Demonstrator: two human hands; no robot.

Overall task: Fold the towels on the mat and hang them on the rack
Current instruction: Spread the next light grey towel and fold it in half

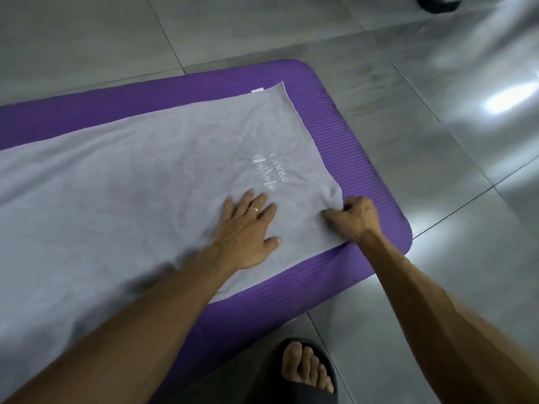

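Nearest the camera: a bare foot (309, 367) in a dark slide sandal (303, 389) stood on the grey tiled floor (408, 330), just beside the near edge of the purple mat (350, 158). Both forearms reached forward from the bottom of the view.

Left hand (248, 228) lay flat on the grey towel (131, 185), fingers straight and slightly spread, palm pressing the cloth down. A ring (254, 209) showed on one finger.

Right hand (354, 218) sat at the towel's near right corner, fingers curled in and pinching the cloth at the edge; the fabric bunched up slightly right at the grip.

Towel was spread open across the mat, mostly flat with light creases, running off the left edge of the view. White lettering (269, 173) printed near its right end, just beyond the left hand's fingertips; unreadable. A small white tag (257, 90) showed at the far right corner.

Mat's ribbed border was exposed along the right and far sides. Beyond it, more floor tiles with bright glare patches. A dark object (439, 2) at the top edge, cropped; couldn't tell what it was.
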